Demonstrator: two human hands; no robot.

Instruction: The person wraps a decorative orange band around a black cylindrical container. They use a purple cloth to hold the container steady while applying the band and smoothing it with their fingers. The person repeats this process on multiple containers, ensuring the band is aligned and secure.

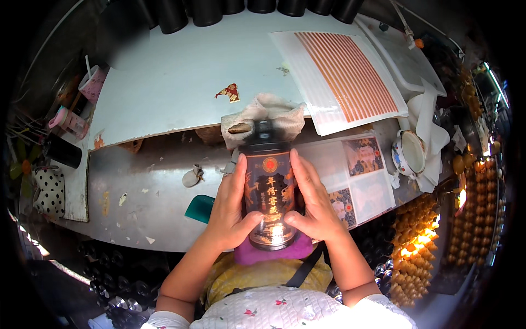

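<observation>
The table (148, 219) has a bare grey metal top on its near side, with small pale flecks and stains. A pale blue-green board (175, 71) covers the far side. A row of black containers (207, 12) lines the far edge.

The black bottle (268, 189), with gold markings and a red emblem, is held over the middle of the table's near edge, neck toward the far edge. The left hand (231, 205) and right hand (313, 205) grip it from opposite sides. The fingers lie extended along its sides, parted by its width; both thumbs rest on its front near the base.

A pale cloth (268, 104) is bunched at the board's near edge, behind the bottle neck. A red-and-gold scrap (230, 93) lies left of it. A sheet of orange strips (350, 77) occupies the board's right end. Patterned sheets (364, 156) lie on the metal toward the right edge, near a white bowl (411, 153). A teal flat piece (200, 208) lies by the near edge, left of the left hand.

Beyond the left edge sits a pink cup (92, 86). Gold knobbed objects (416, 247) are massed below the near right corner.
</observation>
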